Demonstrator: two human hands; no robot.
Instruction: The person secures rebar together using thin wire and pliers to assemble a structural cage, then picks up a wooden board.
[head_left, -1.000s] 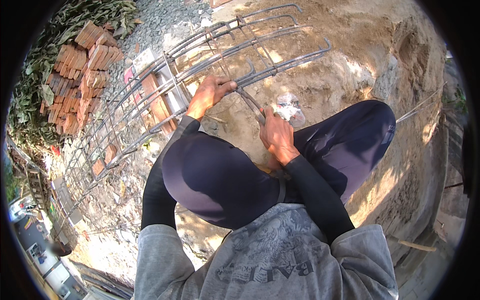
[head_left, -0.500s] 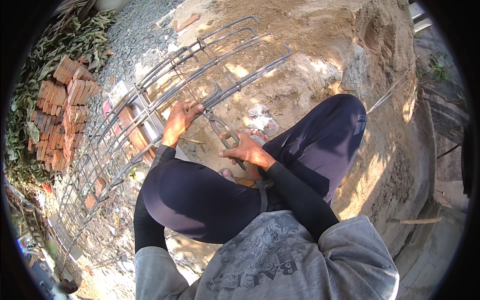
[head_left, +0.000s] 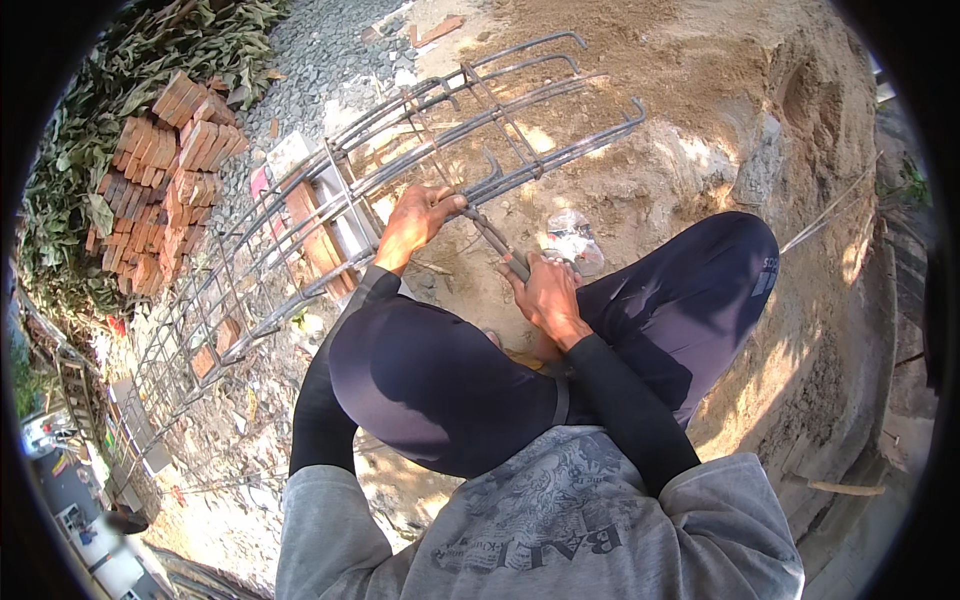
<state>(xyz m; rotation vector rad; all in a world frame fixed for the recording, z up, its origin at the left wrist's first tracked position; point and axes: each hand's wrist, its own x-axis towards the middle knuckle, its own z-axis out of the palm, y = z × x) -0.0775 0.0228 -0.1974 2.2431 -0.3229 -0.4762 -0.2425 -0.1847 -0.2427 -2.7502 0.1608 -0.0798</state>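
Observation:
My right hand (head_left: 550,295) is closed round the handles of a pair of long-handled pincers (head_left: 497,240). The jaws meet the lower bar of a rebar cage (head_left: 500,184), right beside my left hand (head_left: 422,216). My left fingers are closed at that same bar; whether they also pinch a tie wire there is too small to tell. The cage is made of long steel bars with hooked far ends, crossed by thin square stirrups. It slants from the lower left up to the upper right.
A stack of red bricks (head_left: 170,190) stands at the left by dry leaves (head_left: 85,130) and grey gravel (head_left: 310,60). A wooden plank (head_left: 315,235) lies under the cage. Beyond my right hand is a clear plastic bag (head_left: 572,240). Sandy soil (head_left: 680,50) spreads at the far side.
The pincers' handles have come together in my right hand, where they stood apart before. My left hand stays at the same bar. The whole view has shifted, moving the scene rightward.

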